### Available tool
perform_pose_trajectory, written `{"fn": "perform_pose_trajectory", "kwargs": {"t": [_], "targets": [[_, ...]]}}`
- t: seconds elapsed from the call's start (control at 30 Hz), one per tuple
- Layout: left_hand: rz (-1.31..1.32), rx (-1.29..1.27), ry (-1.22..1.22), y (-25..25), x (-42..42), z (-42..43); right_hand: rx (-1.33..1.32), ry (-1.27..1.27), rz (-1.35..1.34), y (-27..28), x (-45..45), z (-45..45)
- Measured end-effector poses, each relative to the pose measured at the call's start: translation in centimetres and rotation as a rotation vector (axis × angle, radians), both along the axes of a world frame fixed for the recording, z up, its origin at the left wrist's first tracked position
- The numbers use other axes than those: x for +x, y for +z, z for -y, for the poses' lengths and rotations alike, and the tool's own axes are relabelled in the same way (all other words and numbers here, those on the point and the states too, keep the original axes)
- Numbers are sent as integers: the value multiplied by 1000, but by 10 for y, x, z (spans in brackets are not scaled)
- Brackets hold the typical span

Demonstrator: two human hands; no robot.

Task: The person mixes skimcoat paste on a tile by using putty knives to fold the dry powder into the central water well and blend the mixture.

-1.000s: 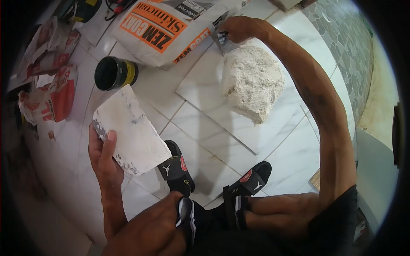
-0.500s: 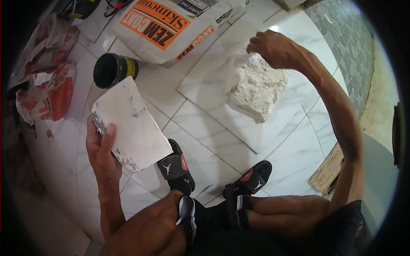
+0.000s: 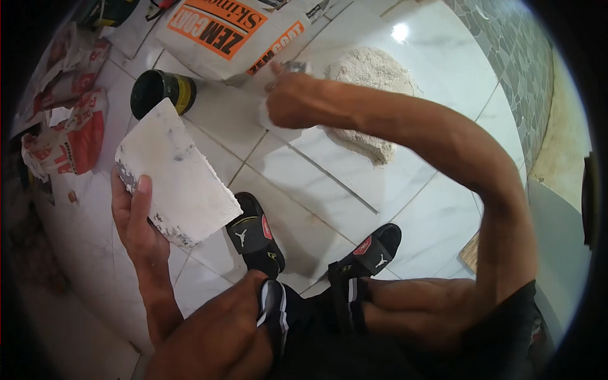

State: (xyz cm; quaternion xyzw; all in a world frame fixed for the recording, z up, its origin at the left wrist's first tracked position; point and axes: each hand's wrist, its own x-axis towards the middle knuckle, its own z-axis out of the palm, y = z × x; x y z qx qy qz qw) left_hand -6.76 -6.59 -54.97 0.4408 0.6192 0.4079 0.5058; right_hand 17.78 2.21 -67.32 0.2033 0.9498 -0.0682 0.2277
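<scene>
My left hand (image 3: 136,212) grips a white-coated flat board (image 3: 177,177) by its left edge, thumb on top; grey patches show on its edges. My right hand (image 3: 291,98) is closed, with a greyish object at its far side that is too unclear to name. It is near the left edge of a large tile (image 3: 354,180). A mound of off-white powder (image 3: 370,66) lies on that tile, partly hidden by my right forearm. Just beyond the board stands a dark open tub (image 3: 161,92) with a yellow label.
A white and orange Skimcoat bag (image 3: 218,35) lies at the top. Torn red and white bags (image 3: 76,136) are at the left. My sandalled feet are on the tiled floor in front. A piece of wood (image 3: 469,254) shows beside my right arm.
My right hand has moved from the powder mound leftward to the tile's left edge. My left hand and the board have shifted slightly left and up in view.
</scene>
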Motion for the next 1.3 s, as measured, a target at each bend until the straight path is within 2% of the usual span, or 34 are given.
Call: {"fn": "perform_pose_trajectory", "kwargs": {"t": [0.1,0.13,0.23,0.37,0.5,0.6,0.7,0.73,0.93,1.03,1.13,1.23,1.3], "targets": [[44,-45,-11,2,-10,7,-17,41,65,-19,-27,14],[32,-43,-15,2,-11,8,49,31,85,-27,-31,22],[8,-55,-7,3,-15,15,-132,-73,286,-36,-34,12],[-2,-50,-16,4,-15,14,-51,-95,176,-43,-13,-1],[-12,-44,10,7,-5,9,-139,-114,189,-30,4,-22],[40,-27,-37,1,-13,10,-110,-62,163,-14,21,-25],[81,-30,-42,-2,-16,10,-33,-31,7,-2,51,-14],[98,-25,-55,-3,-17,9,7,0,108,9,54,-7],[115,7,-88,-4,-14,1,76,-97,-352,8,121,28],[131,29,-127,-5,-10,-3,70,-138,-373,14,141,39],[147,48,-144,-8,-6,-6,99,-228,-234,23,155,53],[164,45,-146,-7,3,-9,225,-234,-292,32,177,63],[174,29,-149,-9,4,-12,192,-351,-287,44,191,66]]}}
